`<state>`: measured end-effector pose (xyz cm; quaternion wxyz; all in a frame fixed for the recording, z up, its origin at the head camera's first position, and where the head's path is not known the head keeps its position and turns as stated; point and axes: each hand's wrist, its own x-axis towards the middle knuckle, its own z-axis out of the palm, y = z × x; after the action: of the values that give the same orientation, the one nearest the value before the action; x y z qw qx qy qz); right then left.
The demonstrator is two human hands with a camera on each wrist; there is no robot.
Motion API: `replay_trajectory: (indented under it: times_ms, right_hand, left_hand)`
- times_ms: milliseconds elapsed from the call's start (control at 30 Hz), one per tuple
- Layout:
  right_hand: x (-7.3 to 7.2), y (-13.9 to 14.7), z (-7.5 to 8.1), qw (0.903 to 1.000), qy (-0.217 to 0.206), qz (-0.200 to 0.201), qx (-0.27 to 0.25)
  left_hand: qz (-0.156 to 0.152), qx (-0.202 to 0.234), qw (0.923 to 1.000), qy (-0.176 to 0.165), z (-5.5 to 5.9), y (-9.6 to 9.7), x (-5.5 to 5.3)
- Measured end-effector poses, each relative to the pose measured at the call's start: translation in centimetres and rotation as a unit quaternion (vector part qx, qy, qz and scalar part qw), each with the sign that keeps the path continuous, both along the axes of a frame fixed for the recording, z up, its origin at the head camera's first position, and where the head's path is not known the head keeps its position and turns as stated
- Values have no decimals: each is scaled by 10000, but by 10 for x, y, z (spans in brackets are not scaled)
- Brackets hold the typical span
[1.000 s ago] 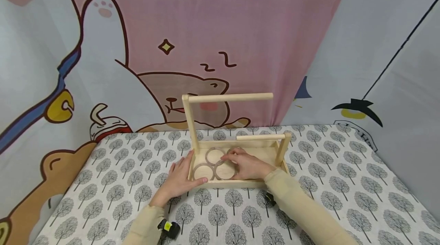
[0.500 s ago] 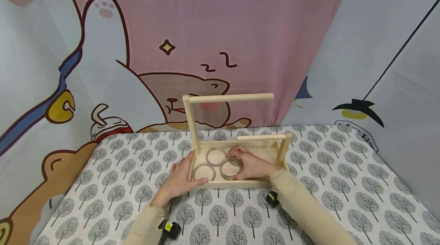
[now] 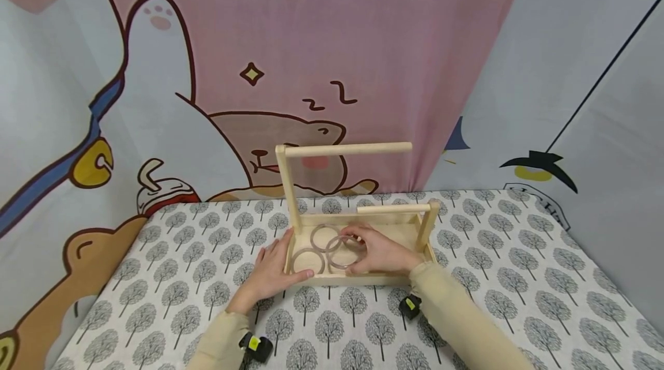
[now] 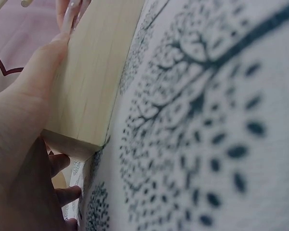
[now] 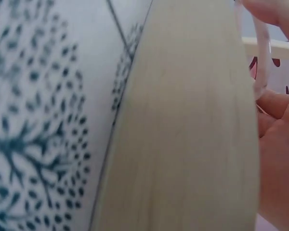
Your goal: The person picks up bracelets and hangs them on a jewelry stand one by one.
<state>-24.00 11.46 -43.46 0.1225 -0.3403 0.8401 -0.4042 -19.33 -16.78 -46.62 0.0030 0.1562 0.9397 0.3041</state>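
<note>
A light wooden tray [image 3: 353, 280] with a T-bar stand at each end holds several clear, pinkish bangles. One bangle [image 3: 312, 238] lies at the tray's back left, another [image 3: 293, 260] at its front left. My right hand [image 3: 381, 252] reaches over the front wall and pinches a bangle [image 3: 338, 267] between thumb and fingers, tilted up. Part of a further bangle is hidden behind those fingers. My left hand [image 3: 270, 269] rests around the front left corner, straight fingers along the end wall, thumb on the front rim. The left wrist view shows the thumb [image 4: 36, 77] along that wall [image 4: 89, 72].
The taller stand [image 3: 347, 148] rises at the tray's left end. The lower stand [image 3: 396, 207] is at the right, beside my right hand. A tree-print cloth [image 3: 332, 329] covers the table. A cartoon curtain [image 3: 394, 70] hangs behind it.
My right hand has lifted its bangle from lying flat in the tray's front to a tilt and drawn slightly right. The left hand and the tray stay put.
</note>
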Motion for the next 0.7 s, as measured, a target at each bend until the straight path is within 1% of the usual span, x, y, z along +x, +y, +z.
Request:
replay_trajectory:
  times_ms: [267,600,700]
  right_hand:
    - [10,-9,6,9992,145,1,-383]
    - [18,-14,9,9977,564,-244,-277]
    - [20,-16,12,9972,661,-250,-263]
  left_hand:
    - [-12,-15,10000,-18,0,0,0]
    - [0,26,10000,-67,1,0,1]
    - [0,21,10000,-95,1,0,1]
